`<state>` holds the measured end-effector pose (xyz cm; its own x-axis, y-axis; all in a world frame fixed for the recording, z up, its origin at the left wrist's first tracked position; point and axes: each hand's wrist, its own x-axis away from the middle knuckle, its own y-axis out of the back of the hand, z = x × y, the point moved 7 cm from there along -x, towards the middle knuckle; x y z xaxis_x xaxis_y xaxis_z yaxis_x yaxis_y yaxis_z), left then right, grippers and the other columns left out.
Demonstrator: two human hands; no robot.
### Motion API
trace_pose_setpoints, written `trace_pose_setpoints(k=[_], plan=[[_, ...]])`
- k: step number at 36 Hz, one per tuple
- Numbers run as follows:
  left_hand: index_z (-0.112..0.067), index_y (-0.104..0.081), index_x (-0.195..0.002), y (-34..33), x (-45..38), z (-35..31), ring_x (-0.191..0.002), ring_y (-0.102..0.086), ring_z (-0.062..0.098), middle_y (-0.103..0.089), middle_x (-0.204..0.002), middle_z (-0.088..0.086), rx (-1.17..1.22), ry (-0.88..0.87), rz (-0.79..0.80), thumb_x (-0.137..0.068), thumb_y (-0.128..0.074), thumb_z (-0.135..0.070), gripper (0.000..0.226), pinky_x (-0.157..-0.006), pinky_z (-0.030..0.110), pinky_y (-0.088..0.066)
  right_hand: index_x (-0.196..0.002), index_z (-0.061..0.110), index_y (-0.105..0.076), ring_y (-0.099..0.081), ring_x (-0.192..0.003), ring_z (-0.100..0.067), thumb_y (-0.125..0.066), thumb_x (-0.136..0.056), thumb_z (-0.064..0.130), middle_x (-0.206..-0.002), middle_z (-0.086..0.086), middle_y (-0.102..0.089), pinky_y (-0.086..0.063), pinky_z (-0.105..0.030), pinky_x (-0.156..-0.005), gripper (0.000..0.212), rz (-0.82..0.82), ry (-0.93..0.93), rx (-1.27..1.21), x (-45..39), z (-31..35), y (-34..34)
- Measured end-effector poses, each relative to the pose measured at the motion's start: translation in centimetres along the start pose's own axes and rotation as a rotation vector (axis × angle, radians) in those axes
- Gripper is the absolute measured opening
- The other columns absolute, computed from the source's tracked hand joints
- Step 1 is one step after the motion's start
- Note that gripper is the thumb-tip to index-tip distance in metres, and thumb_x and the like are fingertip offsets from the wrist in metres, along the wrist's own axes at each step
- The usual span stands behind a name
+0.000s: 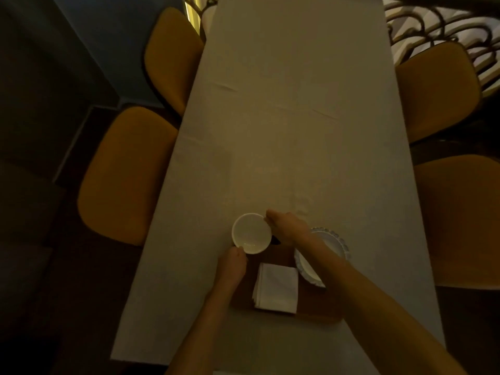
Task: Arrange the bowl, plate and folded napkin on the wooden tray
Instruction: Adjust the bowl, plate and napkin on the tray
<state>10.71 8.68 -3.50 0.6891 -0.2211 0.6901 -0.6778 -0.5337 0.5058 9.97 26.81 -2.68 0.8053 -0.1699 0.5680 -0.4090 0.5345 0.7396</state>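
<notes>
A white bowl [251, 233] sits at the far left corner of the dark wooden tray [311, 307], upright and empty. My left hand [233, 263] grips its near rim with the fingers closed. My right hand [284, 226] holds its far right rim from the other side. A folded white napkin [276, 288] lies flat on the tray's middle. A white plate [335, 247] with a scalloped edge rests on the tray's right side, partly hidden under my right forearm.
A long table under a pale tablecloth [292, 117] runs away from me. Mustard-yellow chairs stand along both sides: two on the left [127, 174], two on the right [438, 93]. Dark floor lies to the left.
</notes>
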Motion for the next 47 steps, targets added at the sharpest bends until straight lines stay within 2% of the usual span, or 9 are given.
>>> trace_pose_setpoints(k=[4,12,17,23,28,31,35,41,47], plan=[[0.007,-0.060,-0.104,0.9,-0.5,-0.7,-0.106,-0.060,0.038,-0.063,-0.115,0.026,-0.136,-0.058,0.007,-0.102,-0.032,-0.016,0.036,-0.092,0.044,-0.046,-0.086,0.019,-0.040,-0.053,-0.069,-0.028,-0.036,-0.102,0.038,-0.073,-0.004,-0.050,-0.040,-0.035,-0.060,0.025,-0.020,-0.045,-0.104,0.9,-0.8,-0.7],[0.000,-0.060,-0.097,3.6,-2.4,-1.7,-0.095,-0.063,0.035,-0.066,-0.106,0.022,-0.290,-0.169,-0.026,-0.100,-0.034,-0.019,0.032,-0.082,0.041,-0.050,-0.096,0.005,-0.061,-0.061,-0.085,-0.028,-0.040,-0.100,0.039,-0.090,-0.012,-0.064,-0.046,-0.038,-0.072,0.040,0.108,-0.127,-0.383,2.7,-1.4,-2.8],[-0.001,-0.060,-0.097,4.4,-2.5,-1.6,-0.094,-0.063,0.037,-0.066,-0.103,0.025,-0.255,-0.195,-0.057,-0.102,-0.032,-0.028,0.039,-0.080,0.042,-0.050,-0.073,0.015,-0.056,-0.052,-0.058,-0.013,-0.048,-0.098,0.035,-0.064,0.001,-0.054,-0.040,-0.026,-0.055,0.033,0.128,-0.176,-0.438,2.6,-2.1,-2.8],[0.002,-0.057,-0.095,2.7,-1.7,-0.4,-0.099,-0.061,0.037,-0.064,-0.106,0.027,-0.197,-0.177,0.053,-0.102,-0.034,-0.024,0.035,-0.084,0.041,-0.048,-0.084,0.016,-0.053,-0.054,-0.070,-0.021,-0.042,-0.098,0.043,-0.074,0.000,-0.054,-0.041,-0.035,-0.062,0.032,-0.008,-0.124,-0.288,1.7,-1.0,-1.1],[-0.006,-0.045,-0.080,2.1,-1.3,-0.7,-0.091,-0.061,0.034,-0.063,-0.102,0.028,-0.160,-0.172,0.040,-0.101,-0.035,-0.020,0.027,-0.074,0.035,-0.044,-0.085,0.017,-0.050,-0.055,-0.074,-0.023,-0.038,-0.100,0.041,-0.073,0.002,-0.051,-0.040,-0.034,-0.061,0.030,-0.009,-0.111,-0.263,1.6,-0.8,-1.3],[0.001,-0.055,-0.090,2.5,-1.6,-1.0,-0.100,-0.060,0.039,-0.063,-0.107,0.028,-0.205,-0.146,0.041,-0.101,-0.033,-0.019,0.032,-0.086,0.043,-0.048,-0.090,0.016,-0.051,-0.056,-0.079,-0.024,-0.038,-0.101,0.039,-0.078,0.000,-0.053,-0.043,-0.036,-0.067,0.029,-0.002,-0.109,-0.302,2.0,-1.0,-1.7],[0.005,-0.056,-0.103,3.3,-2.4,-1.3,-0.103,-0.059,0.038,-0.062,-0.111,0.027,-0.256,-0.146,0.029,-0.101,-0.032,-0.022,0.036,-0.087,0.042,-0.047,-0.109,0.008,-0.057,-0.061,-0.093,-0.029,-0.037,-0.101,0.040,-0.100,-0.010,-0.063,-0.050,-0.042,-0.081,0.039,0.002,-0.134,-0.378,3.1,-0.8,-2.8],[0.001,-0.059,-0.105,4.1,-3.6,-1.5,-0.099,-0.061,0.035,-0.063,-0.111,0.022,-0.289,-0.142,0.037,-0.098,-0.036,-0.027,0.036,-0.084,0.039,-0.048,-0.083,0.006,-0.050,-0.048,-0.075,-0.024,-0.041,-0.102,0.033,-0.082,-0.011,-0.050,-0.036,-0.036,-0.066,0.034,-0.074,-0.134,-0.415,3.8,-0.6,-3.6],[-0.008,-0.061,-0.097,4.5,-4.1,-1.9,-0.079,-0.057,0.026,-0.066,-0.101,0.016,-0.425,-0.200,0.025,-0.099,-0.034,-0.036,0.038,-0.068,0.033,-0.042,-0.091,0.011,-0.059,-0.057,-0.079,-0.021,-0.038,-0.100,0.045,-0.086,-0.004,-0.061,-0.041,-0.033,-0.067,0.041,-0.067,-0.181,-0.389,4.1,-1.4,-4.4]])
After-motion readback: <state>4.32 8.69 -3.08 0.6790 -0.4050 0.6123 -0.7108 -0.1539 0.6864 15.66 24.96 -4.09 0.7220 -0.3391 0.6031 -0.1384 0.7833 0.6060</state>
